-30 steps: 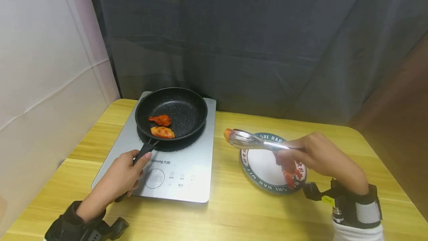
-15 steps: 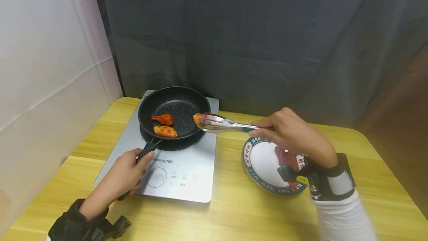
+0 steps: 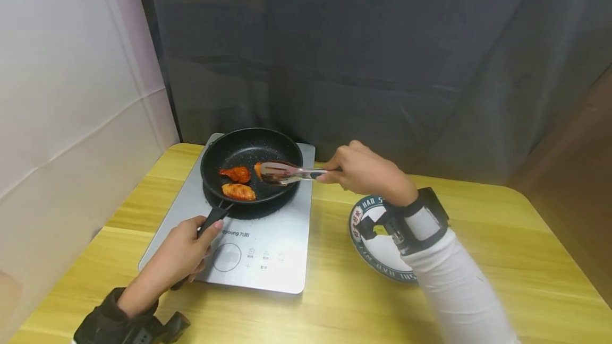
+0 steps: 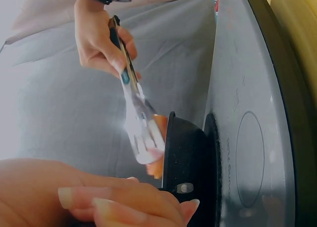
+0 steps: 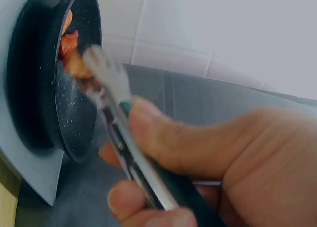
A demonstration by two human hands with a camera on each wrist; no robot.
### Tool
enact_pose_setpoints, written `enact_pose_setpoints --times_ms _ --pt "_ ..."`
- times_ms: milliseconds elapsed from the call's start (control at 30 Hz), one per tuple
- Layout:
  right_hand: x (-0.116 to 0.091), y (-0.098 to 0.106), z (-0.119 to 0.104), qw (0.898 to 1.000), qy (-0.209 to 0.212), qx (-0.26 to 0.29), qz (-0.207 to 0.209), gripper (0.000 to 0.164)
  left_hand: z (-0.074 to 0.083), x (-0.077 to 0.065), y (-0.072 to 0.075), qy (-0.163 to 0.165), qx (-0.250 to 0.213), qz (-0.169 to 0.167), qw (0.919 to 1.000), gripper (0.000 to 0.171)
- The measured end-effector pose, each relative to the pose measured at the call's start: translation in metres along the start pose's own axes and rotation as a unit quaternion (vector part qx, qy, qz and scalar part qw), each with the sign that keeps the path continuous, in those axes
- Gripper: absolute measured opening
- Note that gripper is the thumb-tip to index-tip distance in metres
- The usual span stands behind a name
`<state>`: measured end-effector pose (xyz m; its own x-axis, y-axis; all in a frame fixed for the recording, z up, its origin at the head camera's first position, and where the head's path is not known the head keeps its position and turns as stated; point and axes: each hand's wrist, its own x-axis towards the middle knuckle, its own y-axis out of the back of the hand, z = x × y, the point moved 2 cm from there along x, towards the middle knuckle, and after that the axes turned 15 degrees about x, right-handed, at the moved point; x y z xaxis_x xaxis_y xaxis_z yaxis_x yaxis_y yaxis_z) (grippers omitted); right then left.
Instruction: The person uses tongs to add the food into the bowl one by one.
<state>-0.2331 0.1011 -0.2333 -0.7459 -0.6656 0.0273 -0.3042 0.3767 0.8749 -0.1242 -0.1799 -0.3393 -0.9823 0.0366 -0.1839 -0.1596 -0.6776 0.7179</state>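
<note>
My left hand grips the black handle of a frying pan. Inside the pan lie a red drumstick and, nearer the handle, an orange-brown chicken wing. Over the pan's right side, my right hand holds metal tongs closed on an orange piece of meat. In the left wrist view that piece shows at the pan's rim; whether it touches the pan I cannot tell. Its exact kind is partly hidden by the tongs.
The pan stands on a silver induction cooker on a wooden table. To the right sits a plate with a patterned rim, partly covered by the right forearm. A dark curtain hangs behind; a white one is at left.
My right hand has carried the tongs and the meat piece left, from above the plate to over the pan. My left hand keeps its grip on the handle.
</note>
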Motion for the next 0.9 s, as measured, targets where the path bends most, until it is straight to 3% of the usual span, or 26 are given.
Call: enact_pose_setpoints --times_ms 100,367,900 --pt "0.007 -0.003 -0.003 1.000 -0.006 -0.013 -0.008 0.017 -0.001 0.000 0.000 -0.001 -0.003 0.001 1.0000 0.032" --pt "0.024 -0.006 -0.004 0.995 -0.074 -0.008 -0.061 0.024 -0.003 0.000 0.000 0.001 -0.008 0.000 1.0000 0.033" --pt "0.047 0.003 0.001 0.984 -0.108 0.014 -0.137 0.017 -0.002 0.001 -0.001 0.011 -0.011 0.000 0.9999 0.032"
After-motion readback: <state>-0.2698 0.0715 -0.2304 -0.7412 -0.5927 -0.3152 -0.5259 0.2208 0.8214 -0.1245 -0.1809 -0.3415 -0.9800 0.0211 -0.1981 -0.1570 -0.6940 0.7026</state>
